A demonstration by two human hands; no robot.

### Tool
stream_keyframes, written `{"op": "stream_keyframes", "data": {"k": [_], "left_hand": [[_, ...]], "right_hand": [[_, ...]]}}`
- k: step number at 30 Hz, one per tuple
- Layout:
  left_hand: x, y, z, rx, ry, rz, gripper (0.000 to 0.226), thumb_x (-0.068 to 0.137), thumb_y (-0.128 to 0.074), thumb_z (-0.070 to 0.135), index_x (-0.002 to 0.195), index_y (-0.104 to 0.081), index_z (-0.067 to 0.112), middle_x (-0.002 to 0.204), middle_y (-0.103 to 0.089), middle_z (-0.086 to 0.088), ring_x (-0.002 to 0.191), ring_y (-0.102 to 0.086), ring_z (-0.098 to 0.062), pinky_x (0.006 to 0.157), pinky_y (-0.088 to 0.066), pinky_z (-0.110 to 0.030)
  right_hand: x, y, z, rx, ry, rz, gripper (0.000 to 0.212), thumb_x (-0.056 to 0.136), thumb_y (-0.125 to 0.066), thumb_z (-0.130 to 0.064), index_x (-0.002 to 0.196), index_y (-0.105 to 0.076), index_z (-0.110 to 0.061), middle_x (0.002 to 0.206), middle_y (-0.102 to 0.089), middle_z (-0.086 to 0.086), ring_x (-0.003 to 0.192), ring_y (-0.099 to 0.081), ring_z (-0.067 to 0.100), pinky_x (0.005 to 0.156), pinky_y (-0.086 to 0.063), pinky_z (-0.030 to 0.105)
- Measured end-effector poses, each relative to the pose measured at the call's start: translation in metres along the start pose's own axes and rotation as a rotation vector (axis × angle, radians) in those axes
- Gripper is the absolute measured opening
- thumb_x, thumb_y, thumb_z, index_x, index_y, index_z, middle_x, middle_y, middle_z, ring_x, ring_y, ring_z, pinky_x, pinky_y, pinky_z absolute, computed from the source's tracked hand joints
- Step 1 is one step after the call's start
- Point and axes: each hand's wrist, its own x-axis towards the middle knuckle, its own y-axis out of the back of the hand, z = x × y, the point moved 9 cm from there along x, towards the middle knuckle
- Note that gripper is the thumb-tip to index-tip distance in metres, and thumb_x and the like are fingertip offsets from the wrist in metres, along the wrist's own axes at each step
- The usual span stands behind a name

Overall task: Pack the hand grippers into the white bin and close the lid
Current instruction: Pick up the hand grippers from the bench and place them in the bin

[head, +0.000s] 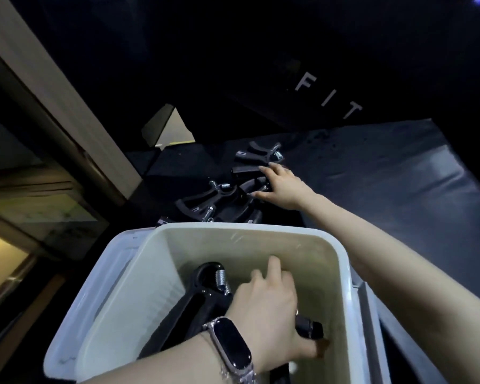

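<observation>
The white bin (341, 261) stands open in the lower middle. Black hand grippers with steel springs (203, 289) lie inside it. My left hand (263, 309), with a band on its wrist, lies palm down over them with the fingers extended; a black handle end (312, 328) sticks out beside the thumb. Beyond the bin, several more hand grippers (214, 198) are piled on the dark floor. My right hand (283, 187) reaches onto that pile, its fingers and thumb spread on either side of one black handle. The bin's lid (94, 289) hangs open on the left side.
A dark mat (385, 176) covers the floor on the right. A beige wall or door frame (53, 92) runs along the left. A black panel with the letters FIT (327, 98) stands behind. A grey flap (369, 314) lies along the bin's right side.
</observation>
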Motion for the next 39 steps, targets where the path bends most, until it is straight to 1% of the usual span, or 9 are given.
{"op": "stream_keyframes", "data": {"k": [3,6,9,11,14,21,28,34,39], "left_hand": [[0.007,-0.007,-0.002,0.067,-0.010,0.049,0.059,0.073,-0.060,0.058,0.103,-0.051,0.007,0.115,-0.038,-0.010,0.098,-0.048,-0.030,0.065,-0.036,-0.036],[0.010,-0.012,-0.003,0.184,-0.089,0.023,0.058,0.044,-0.069,0.069,0.069,-0.060,0.018,0.085,-0.060,-0.003,0.067,-0.060,-0.018,0.039,-0.029,-0.025],[0.012,-0.026,-0.012,0.078,-0.145,-0.005,0.058,0.068,-0.062,0.063,0.095,-0.056,0.012,0.105,-0.052,-0.008,0.097,-0.052,-0.024,0.062,-0.047,-0.034],[0.010,-0.035,-0.017,0.076,-0.210,-0.053,0.060,0.080,-0.054,0.059,0.116,-0.046,0.011,0.119,-0.042,-0.010,0.112,-0.039,-0.028,0.085,-0.042,-0.042],[0.005,-0.036,-0.021,0.152,-0.355,-0.072,0.066,0.081,-0.054,0.057,0.131,-0.040,0.016,0.127,-0.040,-0.011,0.118,-0.037,-0.029,0.094,-0.036,-0.042],[0.002,-0.027,-0.049,0.151,-0.506,-0.008,0.051,0.081,-0.035,0.049,0.125,-0.049,0.027,0.118,-0.060,0.002,0.105,-0.058,-0.018,0.085,-0.047,-0.031],[0.010,-0.017,-0.072,0.169,-0.515,0.126,0.043,0.073,-0.033,0.051,0.103,-0.061,0.037,0.092,-0.066,0.023,0.083,-0.064,0.000,0.063,-0.047,-0.013],[0.005,-0.017,-0.073,0.109,-0.582,0.151,0.044,0.072,-0.037,0.054,0.106,-0.056,0.034,0.093,-0.065,0.017,0.085,-0.063,-0.006,0.064,-0.049,-0.017],[0.002,-0.005,-0.075,0.061,-0.556,0.127,0.048,0.078,-0.036,0.052,0.116,-0.056,0.029,0.106,-0.063,0.009,0.101,-0.058,-0.014,0.080,-0.048,-0.028]], "right_hand": [[0.004,-0.026,-0.002,0.081,-0.029,-0.026,0.074,0.092,-0.049,-0.046,0.149,-0.014,-0.014,0.158,-0.008,0.014,0.144,-0.006,0.034,0.117,-0.015,0.046],[0.008,-0.031,-0.003,0.168,-0.064,0.041,0.066,0.095,-0.047,-0.036,0.146,-0.021,-0.004,0.155,-0.013,0.020,0.144,-0.007,0.036,0.117,-0.012,0.041],[0.011,-0.025,-0.006,0.224,-0.096,0.108,0.053,0.095,-0.046,-0.022,0.138,-0.033,0.004,0.151,-0.021,0.027,0.142,-0.014,0.039,0.116,-0.014,0.041],[0.014,-0.025,-0.006,0.243,-0.125,0.136,0.044,0.094,-0.046,-0.017,0.130,-0.041,0.008,0.147,-0.028,0.028,0.139,-0.020,0.039,0.115,-0.019,0.041],[0.010,-0.031,-0.006,0.226,-0.163,0.104,0.062,0.092,-0.052,-0.034,0.136,-0.034,0.005,0.151,-0.022,0.021,0.142,-0.012,0.036,0.114,-0.022,0.043],[-0.007,-0.034,-0.003,0.252,-0.130,0.078,0.083,0.091,-0.053,-0.040,0.148,-0.006,-0.002,0.159,0.000,0.011,0.146,0.002,0.021,0.116,-0.011,0.033],[-0.013,-0.029,-0.003,0.354,-0.166,0.173,0.077,0.084,-0.063,-0.023,0.144,-0.022,0.002,0.153,-0.023,0.018,0.143,-0.018,0.027,0.116,-0.019,0.033],[-0.024,-0.018,-0.003,0.364,-0.207,0.260,0.058,0.079,-0.066,-0.020,0.131,-0.043,-0.005,0.131,-0.047,0.016,0.120,-0.047,0.033,0.095,-0.040,0.037],[-0.038,-0.004,0.014,0.062,-0.311,0.086,0.054,0.079,-0.068,-0.030,0.123,-0.048,-0.005,0.122,-0.043,0.017,0.115,-0.046,0.037,0.088,-0.043,0.041]]}}
